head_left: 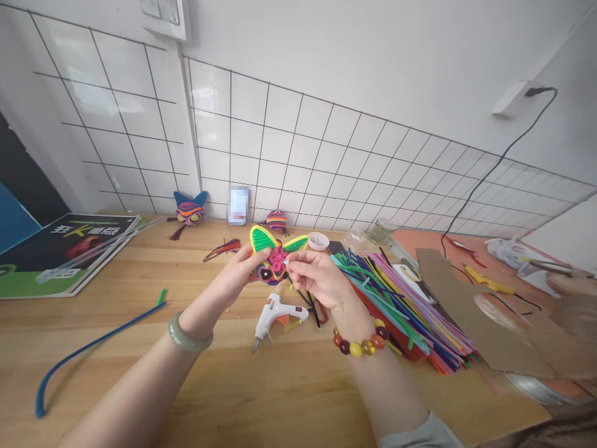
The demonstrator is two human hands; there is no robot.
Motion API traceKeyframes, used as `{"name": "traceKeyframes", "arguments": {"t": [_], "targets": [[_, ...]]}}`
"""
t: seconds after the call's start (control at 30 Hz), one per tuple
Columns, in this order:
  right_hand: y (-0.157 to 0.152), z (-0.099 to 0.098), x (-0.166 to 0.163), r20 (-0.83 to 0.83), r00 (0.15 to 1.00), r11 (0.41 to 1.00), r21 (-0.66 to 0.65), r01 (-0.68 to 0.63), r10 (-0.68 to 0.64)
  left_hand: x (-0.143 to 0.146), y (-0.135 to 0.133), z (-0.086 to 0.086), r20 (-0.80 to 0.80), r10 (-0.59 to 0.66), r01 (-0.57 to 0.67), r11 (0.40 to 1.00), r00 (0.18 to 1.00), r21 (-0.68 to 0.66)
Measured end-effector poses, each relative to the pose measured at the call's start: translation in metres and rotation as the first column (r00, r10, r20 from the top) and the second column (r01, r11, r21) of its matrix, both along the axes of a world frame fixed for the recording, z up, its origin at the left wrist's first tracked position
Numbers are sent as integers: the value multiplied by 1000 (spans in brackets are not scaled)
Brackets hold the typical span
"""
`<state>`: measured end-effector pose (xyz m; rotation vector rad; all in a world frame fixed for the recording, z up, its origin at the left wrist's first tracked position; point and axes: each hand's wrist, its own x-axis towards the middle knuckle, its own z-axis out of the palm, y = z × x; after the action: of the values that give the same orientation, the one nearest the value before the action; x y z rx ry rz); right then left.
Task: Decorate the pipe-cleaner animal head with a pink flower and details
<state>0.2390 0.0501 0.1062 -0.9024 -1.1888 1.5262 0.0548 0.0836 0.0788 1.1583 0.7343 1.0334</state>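
Observation:
My left hand point(237, 269) is closed around the side of a colourful craft animal head point(267, 272) with green, yellow-edged ears and a black-and-white eye. A pink flower shape point(278, 258) sits between its ears. With pinched fingertips, my right hand point(314, 274) brings a small whitish bead-like piece point(286, 262) up against the flower; its exact kind is too small to tell. Below both hands lies a white hot glue gun point(277, 314), nozzle toward me. A small bowl point(318, 241) of tiny pieces stands just beyond my right hand.
Many coloured pipe cleaners point(401, 311) are heaped to the right, beside cardboard point(471, 317). A finished blue-eared head point(189, 210), a phone point(239, 205) and a striped yarn ball point(277, 220) stand along the wall. One blue pipe cleaner point(93, 345) lies left. Another person's hand point(576, 283) is at far right.

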Motion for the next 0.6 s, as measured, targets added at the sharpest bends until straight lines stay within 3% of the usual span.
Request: {"name": "traceKeyframes", "arguments": {"t": [0.13,0.2,0.43,0.6], "targets": [[0,-3,-6,129,971,960,225,167,-199,0,-1,-1,-9,5,-5,1000,1000,-7],[0,-6,-6,192,949,936,301,185,-249,0,-1,-1,-14,-4,4,1000,1000,-12],[6,-13,-4,270,931,932,329,151,-246,1,6,-8,-26,-12,12,1000,1000,-29],[12,-21,-5,362,884,911,386,147,-296,3,13,-20,-19,14,-17,990,1000,-140]]}}
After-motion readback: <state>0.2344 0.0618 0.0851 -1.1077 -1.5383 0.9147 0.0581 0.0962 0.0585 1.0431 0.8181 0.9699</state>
